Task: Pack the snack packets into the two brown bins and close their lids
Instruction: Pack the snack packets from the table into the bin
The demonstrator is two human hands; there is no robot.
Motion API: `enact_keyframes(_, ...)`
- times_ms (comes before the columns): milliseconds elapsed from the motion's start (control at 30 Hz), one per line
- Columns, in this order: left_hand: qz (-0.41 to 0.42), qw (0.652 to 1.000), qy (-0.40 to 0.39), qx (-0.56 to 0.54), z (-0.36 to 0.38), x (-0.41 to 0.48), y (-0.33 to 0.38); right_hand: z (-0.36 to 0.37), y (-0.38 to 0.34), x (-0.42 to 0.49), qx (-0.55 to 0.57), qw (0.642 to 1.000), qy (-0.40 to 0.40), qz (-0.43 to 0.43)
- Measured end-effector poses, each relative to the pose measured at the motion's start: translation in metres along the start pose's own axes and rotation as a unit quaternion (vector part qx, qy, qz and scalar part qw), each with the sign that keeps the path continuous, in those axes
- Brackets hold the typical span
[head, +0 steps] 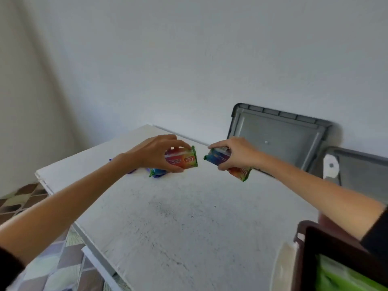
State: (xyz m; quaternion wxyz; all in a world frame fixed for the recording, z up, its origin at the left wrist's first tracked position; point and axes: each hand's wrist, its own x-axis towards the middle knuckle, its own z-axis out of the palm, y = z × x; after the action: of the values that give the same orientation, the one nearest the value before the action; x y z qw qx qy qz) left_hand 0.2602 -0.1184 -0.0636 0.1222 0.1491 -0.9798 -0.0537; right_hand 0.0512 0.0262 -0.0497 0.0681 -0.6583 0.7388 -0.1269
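My left hand (156,153) grips a red and orange snack packet (184,161) with green ends, held just above the far part of the white table (168,217). Below it another packet (156,173), blue with a green end, lies on the table. My right hand (233,153) grips a blue packet (216,158), and an orange packet (241,172) sticks out beneath that hand. At the lower right is a corner of a brown bin (304,248) with green packets (340,276) inside.
Two grey lids (279,133) (361,171) lean against the white wall at the back right. A purple object (131,171) shows behind my left wrist. The table's left edge drops to a patterned floor (23,196).
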Motion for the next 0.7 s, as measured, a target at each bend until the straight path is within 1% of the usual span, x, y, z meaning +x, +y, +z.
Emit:
enact_keyframes(100,0.076,0.997,-0.01,0.005,-0.012,0.022,0.059,-0.031,0.009,-0.066,-0.006,1.0,0.0,0.024)
enact_keyframes(200,0.158,0.987,-0.018,-0.012,-0.013,0.034,0.121,-0.051,0.019,-0.138,-0.009,0.999,-0.008,0.048)
enact_keyframes(400,0.281,0.958,-0.049,-0.034,0.016,0.03,0.229,-0.053,0.037,-0.263,-0.005,0.992,-0.044,0.116)
enact_keyframes(467,0.314,0.946,-0.072,-0.042,0.029,0.024,0.255,-0.045,0.042,-0.297,-0.002,0.989,-0.064,0.131)
enact_keyframes(567,0.342,0.931,-0.118,-0.056,0.046,0.015,0.28,-0.027,0.044,-0.336,0.013,0.984,-0.099,0.145)
enact_keyframes(700,0.382,0.915,-0.127,-0.029,0.067,0.007,0.302,-0.006,0.045,-0.364,0.007,0.982,-0.114,0.149)
